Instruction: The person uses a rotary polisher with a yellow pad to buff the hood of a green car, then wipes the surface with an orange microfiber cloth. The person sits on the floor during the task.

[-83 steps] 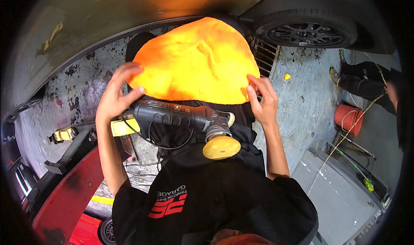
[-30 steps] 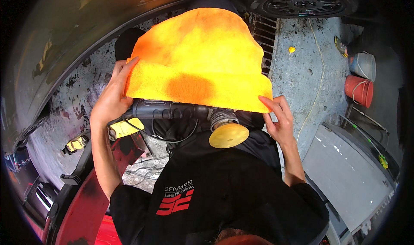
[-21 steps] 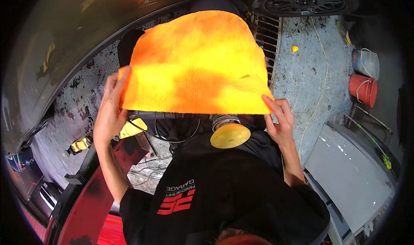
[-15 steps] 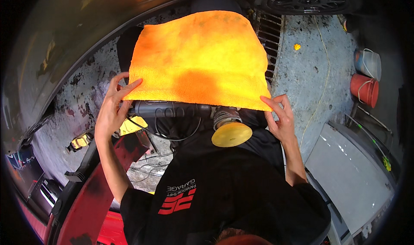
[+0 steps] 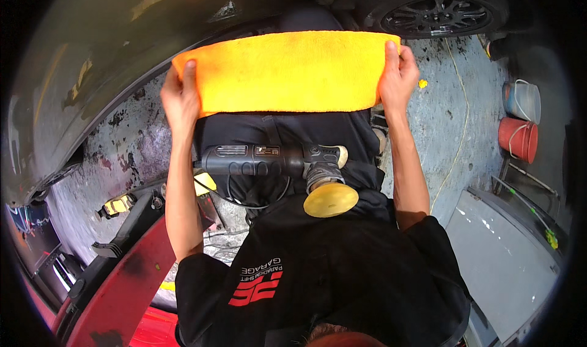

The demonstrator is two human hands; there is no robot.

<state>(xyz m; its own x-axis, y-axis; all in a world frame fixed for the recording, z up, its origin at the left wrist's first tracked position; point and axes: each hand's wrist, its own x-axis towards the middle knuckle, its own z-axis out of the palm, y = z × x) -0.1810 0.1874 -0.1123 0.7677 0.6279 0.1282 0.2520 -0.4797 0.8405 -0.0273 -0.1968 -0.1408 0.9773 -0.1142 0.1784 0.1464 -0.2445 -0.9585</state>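
Note:
An orange-yellow microfibre towel (image 5: 287, 72), folded into a wide band, stretches between my two hands above my knees. My left hand (image 5: 181, 96) grips its left end, thumb on top and fingers underneath. At the right end my right hand (image 5: 398, 81) holds it the same way, thumb pressed on the upper face. Across my lap lies a black polisher (image 5: 254, 159), its yellow round pad (image 5: 331, 200) turned toward my body. Neither hand touches the polisher, and its dark cord loops down beside my left thigh.
A dark car body (image 5: 79, 59) curves along the left, with a wheel (image 5: 437, 14) at top right. A clear bucket (image 5: 521, 101) and a red bucket (image 5: 518, 139) stand at right. Below them leans a grey panel (image 5: 501, 255). A red panel (image 5: 128, 286) lies at lower left.
The towel has gone from a broad sheet to a narrower folded band. Both hands have moved away from my body, uncovering more of the polisher on my lap.

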